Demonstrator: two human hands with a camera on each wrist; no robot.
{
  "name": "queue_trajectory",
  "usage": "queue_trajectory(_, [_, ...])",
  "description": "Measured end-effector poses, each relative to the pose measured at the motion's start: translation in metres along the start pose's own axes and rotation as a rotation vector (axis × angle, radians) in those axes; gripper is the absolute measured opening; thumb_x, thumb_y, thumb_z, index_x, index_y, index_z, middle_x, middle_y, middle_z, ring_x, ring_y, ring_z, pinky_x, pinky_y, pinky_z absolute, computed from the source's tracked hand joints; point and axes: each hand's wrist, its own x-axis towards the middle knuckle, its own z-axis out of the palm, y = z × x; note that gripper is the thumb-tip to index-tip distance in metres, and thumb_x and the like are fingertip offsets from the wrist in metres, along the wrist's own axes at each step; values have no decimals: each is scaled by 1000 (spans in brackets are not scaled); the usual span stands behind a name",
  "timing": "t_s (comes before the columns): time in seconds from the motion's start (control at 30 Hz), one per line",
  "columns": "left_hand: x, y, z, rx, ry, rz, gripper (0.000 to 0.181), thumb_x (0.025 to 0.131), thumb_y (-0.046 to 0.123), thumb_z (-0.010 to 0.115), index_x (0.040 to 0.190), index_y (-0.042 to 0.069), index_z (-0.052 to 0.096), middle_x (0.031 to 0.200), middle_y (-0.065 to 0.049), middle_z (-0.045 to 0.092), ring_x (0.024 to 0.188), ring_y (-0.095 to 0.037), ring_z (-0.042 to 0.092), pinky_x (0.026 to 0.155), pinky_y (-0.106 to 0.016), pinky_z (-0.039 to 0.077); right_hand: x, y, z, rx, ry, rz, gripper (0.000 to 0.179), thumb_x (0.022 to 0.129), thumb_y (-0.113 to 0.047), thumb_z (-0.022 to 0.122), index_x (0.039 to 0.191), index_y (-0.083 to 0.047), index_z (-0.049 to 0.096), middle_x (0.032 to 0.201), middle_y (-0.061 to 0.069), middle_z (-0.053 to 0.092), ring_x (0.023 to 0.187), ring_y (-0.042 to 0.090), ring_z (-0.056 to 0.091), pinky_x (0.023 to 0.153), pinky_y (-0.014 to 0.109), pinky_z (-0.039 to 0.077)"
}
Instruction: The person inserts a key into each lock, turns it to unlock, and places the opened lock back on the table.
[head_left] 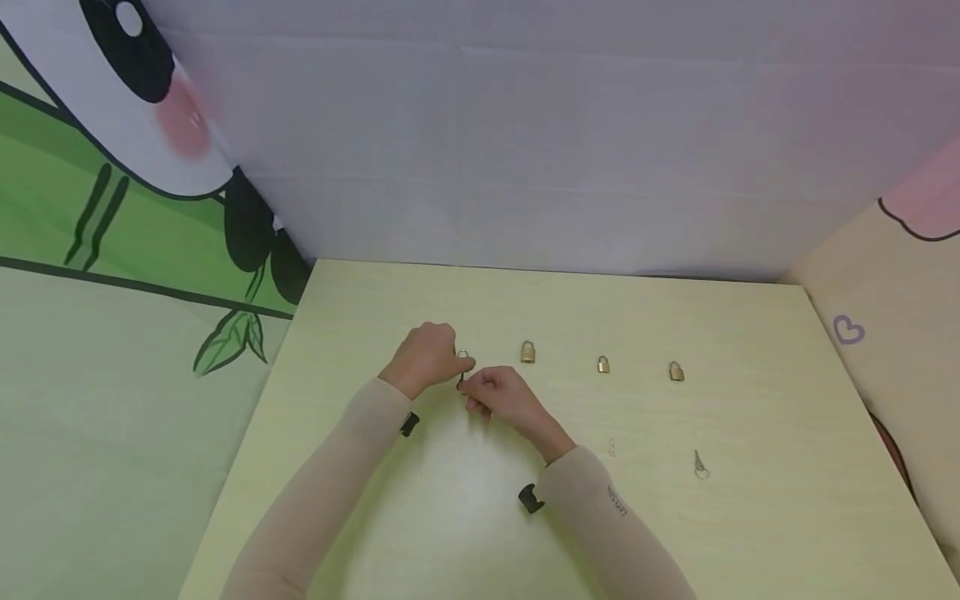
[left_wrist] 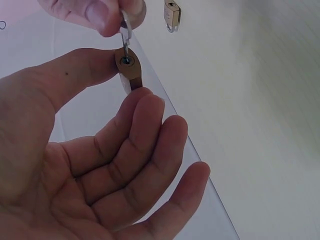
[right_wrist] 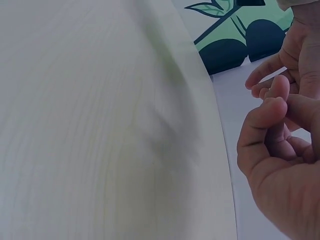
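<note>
My left hand (head_left: 433, 357) pinches a small brass padlock (left_wrist: 132, 75) between thumb and fingers, its keyhole end facing the left wrist camera. From the other side my right hand (head_left: 508, 397) pinches a silver key (left_wrist: 126, 41), whose blade meets the keyhole. Both hands are raised over the left part of the table, close together. In the right wrist view the right hand's curled fingers (right_wrist: 257, 132) hide the key and lock. Nearest to the right hand on the table is another brass padlock (head_left: 528, 353).
Farther right on the pale wooden table (head_left: 420, 533) lie a smaller padlock (head_left: 603, 365) and another padlock (head_left: 677, 372). In front of them are a small key (head_left: 612, 448) and a key on a ring (head_left: 701, 467). A white backdrop (head_left: 480, 150) rises behind the table's far edge.
</note>
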Motion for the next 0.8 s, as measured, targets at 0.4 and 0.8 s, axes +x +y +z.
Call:
queue_trajectory(0.4, [-2, 0, 0, -2, -9, -8, 48, 87, 27, 66, 52, 15, 36, 47, 8, 22, 45, -8, 22, 44, -24, 22, 1, 3, 2, 81, 10, 13, 28, 100, -18, 62, 89, 7, 68, 78, 23, 65, 62, 28, 51, 57, 33, 46])
queue_trajectory(0.8, [-5, 1, -1, -15, 4, -28, 43, 85, 24, 66, 55, 15, 37, 50, 7, 23, 46, -9, 24, 45, -25, 23, -3, -4, 7, 149, 43, 17, 28, 100, -12, 60, 85, 11, 64, 71, 9, 63, 59, 17, 50, 57, 30, 44])
